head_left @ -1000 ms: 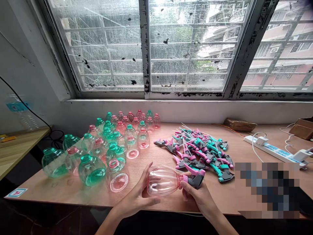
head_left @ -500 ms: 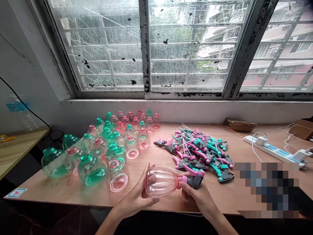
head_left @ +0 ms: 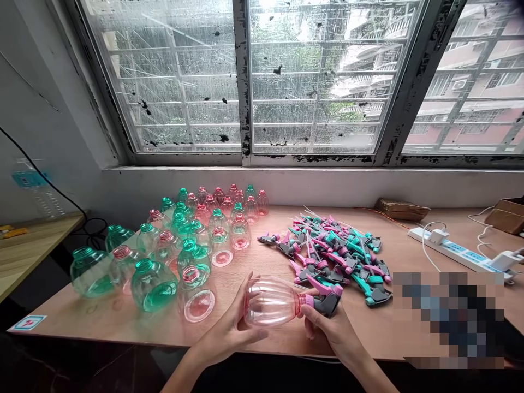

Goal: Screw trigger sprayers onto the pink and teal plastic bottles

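A clear pink spray bottle (head_left: 272,301) lies sideways in the air over the table's front edge, its neck to the right. My left hand (head_left: 233,319) is wrapped round the bottle's base end. At the other end my right hand (head_left: 327,325) grips the pink and grey trigger spray head (head_left: 325,297), with thumb and fingers around its collar at the bottle neck. Whether the collar is fully threaded I cannot tell. Just left of my left hand stands an upright pink bottle (head_left: 197,297) without a spray head. Behind my right hand lies a heap of trigger spray heads (head_left: 335,248).
Several open green and pink bottles (head_left: 153,286) stand in rows on the left of the table (head_left: 241,267). A white power strip (head_left: 458,249) with cables, a brown block (head_left: 401,209) and a cardboard box (head_left: 505,214) are at the right. A window runs behind.
Almost nothing differs. Both hands keep the same hold on the bottle and spray head, and the view has shifted very slightly.
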The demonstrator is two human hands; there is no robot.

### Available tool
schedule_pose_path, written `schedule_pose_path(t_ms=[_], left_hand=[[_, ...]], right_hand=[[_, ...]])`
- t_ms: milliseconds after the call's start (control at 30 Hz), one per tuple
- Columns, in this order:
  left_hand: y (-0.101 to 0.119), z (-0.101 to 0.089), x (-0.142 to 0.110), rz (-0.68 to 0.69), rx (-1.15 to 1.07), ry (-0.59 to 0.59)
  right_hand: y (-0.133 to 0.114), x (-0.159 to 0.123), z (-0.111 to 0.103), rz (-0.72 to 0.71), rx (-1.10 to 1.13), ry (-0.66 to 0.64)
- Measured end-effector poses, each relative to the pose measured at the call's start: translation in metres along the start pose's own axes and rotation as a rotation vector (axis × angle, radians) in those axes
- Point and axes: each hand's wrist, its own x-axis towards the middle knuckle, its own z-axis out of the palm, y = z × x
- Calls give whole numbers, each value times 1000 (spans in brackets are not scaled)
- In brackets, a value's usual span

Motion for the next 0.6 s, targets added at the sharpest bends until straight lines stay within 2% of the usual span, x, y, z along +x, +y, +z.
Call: schedule_pose_path(t_ms=[167, 433, 600], left_hand=[[3, 2, 0, 38, 31, 0], [-1, 0, 0, -8, 7, 22], [-1, 0, -1, 28, 4, -15]], right_hand=[[2, 0, -1, -10, 10, -1], [2, -1, -2, -1, -45, -17], [4, 0, -1, -10, -13, 16]])
